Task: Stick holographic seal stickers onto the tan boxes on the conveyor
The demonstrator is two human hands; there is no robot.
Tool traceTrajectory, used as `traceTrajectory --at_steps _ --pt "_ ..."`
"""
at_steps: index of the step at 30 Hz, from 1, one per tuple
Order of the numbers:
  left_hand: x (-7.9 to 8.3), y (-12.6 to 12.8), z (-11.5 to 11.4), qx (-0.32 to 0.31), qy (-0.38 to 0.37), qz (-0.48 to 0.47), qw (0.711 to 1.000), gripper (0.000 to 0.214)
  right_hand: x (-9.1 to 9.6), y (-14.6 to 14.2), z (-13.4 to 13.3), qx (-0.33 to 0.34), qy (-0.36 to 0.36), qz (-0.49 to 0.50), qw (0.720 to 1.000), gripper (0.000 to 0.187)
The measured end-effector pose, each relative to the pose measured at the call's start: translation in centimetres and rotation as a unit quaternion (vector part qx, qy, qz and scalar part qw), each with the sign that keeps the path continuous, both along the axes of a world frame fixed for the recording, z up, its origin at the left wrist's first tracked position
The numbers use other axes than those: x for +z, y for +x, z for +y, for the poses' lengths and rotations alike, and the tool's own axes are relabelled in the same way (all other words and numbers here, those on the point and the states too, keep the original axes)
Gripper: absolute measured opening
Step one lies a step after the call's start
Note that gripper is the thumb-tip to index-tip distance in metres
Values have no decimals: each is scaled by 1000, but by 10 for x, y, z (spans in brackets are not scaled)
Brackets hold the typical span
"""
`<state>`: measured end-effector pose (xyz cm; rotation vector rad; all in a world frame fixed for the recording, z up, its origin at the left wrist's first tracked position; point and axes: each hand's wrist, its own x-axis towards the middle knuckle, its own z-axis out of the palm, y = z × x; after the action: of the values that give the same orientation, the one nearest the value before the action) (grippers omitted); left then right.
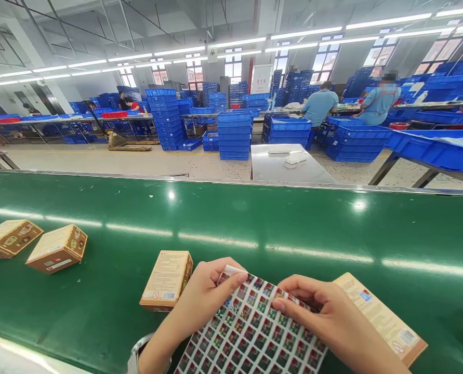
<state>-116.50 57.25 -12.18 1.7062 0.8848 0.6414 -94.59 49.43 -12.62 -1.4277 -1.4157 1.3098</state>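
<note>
Head view: left hand [200, 297] pinches the sticker sheet [250, 340] at its 12 o'clock edge; right hand [327, 318] curls onto it, grip unclear, likely picking a sticker, which calls for a clean peel.

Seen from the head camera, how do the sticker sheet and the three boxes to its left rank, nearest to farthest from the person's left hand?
1. Sticker sheet, held in the left hand.
2. Nearest box, just left of it.
3. Middle box, farther left.
4. Far box, at the left edge.
</note>
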Motion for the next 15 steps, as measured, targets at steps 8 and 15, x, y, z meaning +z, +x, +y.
traceTrajectory --at_steps 8,15 --pt "8 -2 3 4 23 7 1000 30 3 -2 -1 -14 -5 21 1000 39" --pt "14 -9 10 31 62 -13 998 31 -4 8 2 -18 -22 75 997 46"
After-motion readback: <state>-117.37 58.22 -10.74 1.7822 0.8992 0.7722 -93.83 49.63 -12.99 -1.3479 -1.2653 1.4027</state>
